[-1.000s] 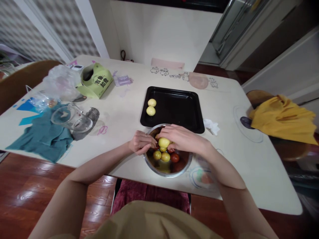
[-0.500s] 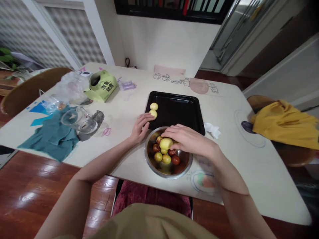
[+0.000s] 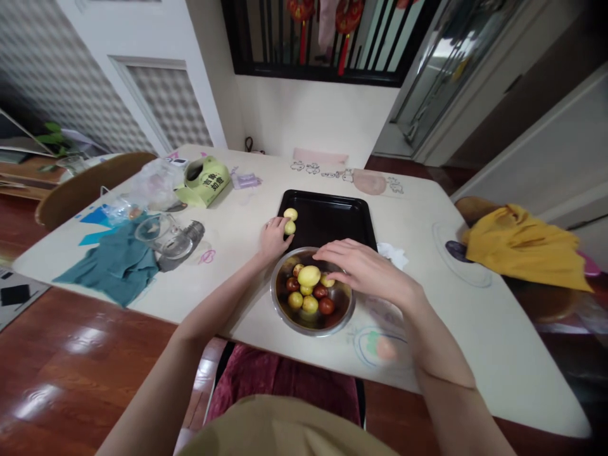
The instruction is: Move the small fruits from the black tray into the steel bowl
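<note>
My left hand (image 3: 274, 237) is at the left edge of a black tray (image 3: 327, 215), its fingers and thumb apart and its fingertips against the nearer of two pale yellow fruits (image 3: 289, 227). The other yellow fruit (image 3: 291, 214) lies just behind it in the tray. Over the right rim of a steel bowl (image 3: 274, 297) hovers my right hand (image 3: 363, 263), fingers stretched and thumb apart. Several small round fruits fill the bowl's middle, yellow-green ones and a red-brown fruit (image 3: 326, 306) among them. A larger oval yellow fruit (image 3: 308, 276) sits on top, apart from my fingers.
On the left of the table lie a teal cloth (image 3: 114, 266), a glass jug (image 3: 164, 237) on its side, a clear plastic bag (image 3: 161, 180) and a green carton (image 3: 204, 180). A crumpled tissue (image 3: 392, 254) is right of the tray. Yellow fabric (image 3: 522, 247) hangs over a chair.
The view has tilted upward. My right hand has drawn slightly away from the large yellow fruit, uncovering another yellow fruit beside the thumb. My left hand stays by the tray's fruits, its fingers more curled.
</note>
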Motion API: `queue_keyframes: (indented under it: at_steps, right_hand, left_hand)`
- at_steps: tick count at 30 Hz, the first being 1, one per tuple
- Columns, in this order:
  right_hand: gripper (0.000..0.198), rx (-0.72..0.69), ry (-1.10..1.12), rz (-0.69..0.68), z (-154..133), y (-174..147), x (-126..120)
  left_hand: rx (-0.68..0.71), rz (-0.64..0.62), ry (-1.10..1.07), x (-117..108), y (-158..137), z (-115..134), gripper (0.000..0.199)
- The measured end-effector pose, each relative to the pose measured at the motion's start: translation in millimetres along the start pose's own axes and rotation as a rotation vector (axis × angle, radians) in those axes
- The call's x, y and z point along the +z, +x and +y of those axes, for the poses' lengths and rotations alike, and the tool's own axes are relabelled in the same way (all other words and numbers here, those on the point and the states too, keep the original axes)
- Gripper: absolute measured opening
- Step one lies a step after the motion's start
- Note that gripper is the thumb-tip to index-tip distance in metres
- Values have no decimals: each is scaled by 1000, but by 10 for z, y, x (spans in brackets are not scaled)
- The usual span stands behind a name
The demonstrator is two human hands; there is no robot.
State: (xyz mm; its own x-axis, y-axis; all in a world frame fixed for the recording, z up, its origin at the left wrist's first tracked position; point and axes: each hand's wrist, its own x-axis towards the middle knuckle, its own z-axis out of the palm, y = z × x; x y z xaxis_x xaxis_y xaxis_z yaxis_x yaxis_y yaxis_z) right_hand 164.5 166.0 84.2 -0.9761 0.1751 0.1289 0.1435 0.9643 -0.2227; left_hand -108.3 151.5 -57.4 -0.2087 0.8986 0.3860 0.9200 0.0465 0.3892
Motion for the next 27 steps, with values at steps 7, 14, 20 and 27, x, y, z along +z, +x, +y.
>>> queue_keyframes:
  at_steps: [7,14,20,27]
  right_hand:
    - [29,-83,-87,112,121,-162,242]
    - [31,-79,-244,234,227,-93,263]
    - [48,-117,-315,301,218,-52,346]
    - [43,-191,-414,344,148,-66,343]
  left_hand:
    - [-47,29,-9,-13,41,8,38]
    - [127,227,-358,-161,-123,-16,39]
    - [391,208,-638,-399,-259,266,47]
    - [597,117,-753,-467,-395,452,55]
